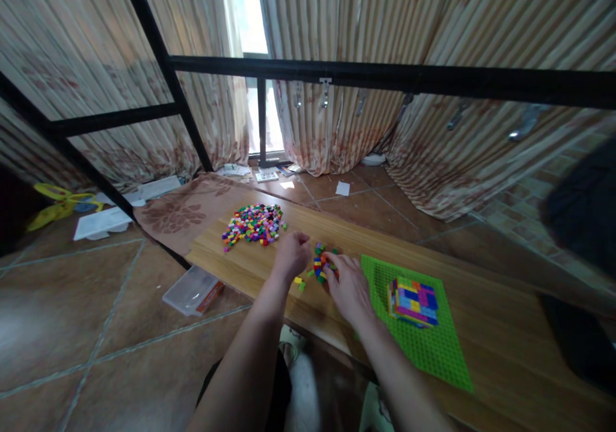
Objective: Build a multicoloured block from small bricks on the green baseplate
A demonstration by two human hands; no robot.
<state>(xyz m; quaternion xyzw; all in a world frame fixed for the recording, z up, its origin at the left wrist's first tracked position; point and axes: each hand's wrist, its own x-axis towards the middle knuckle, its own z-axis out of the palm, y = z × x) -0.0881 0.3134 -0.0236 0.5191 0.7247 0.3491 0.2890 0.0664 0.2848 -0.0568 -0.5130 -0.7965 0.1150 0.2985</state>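
My left hand (292,254) hovers over the wooden board with its fingers curled closed; what they hold, if anything, is hidden. My right hand (347,284) reaches into a small cluster of toy building bricks (318,269), thumb and fingers bent around bricks at its right side. Whether a brick is gripped there is too small to tell. A few yellow and green bricks (300,282) lie just below my left hand. To the right, a block-shaped build of multicoloured bricks (414,302) stands on a green studded baseplate (445,348).
A large pile of mixed bricks (255,223) lies toward the far left of the wooden board (231,271). Below its left edge, a clear plastic box (190,289) sits on the tiled floor. A black bar (298,69) crosses in front of the curtains. A dark flat object (572,329) is at right.
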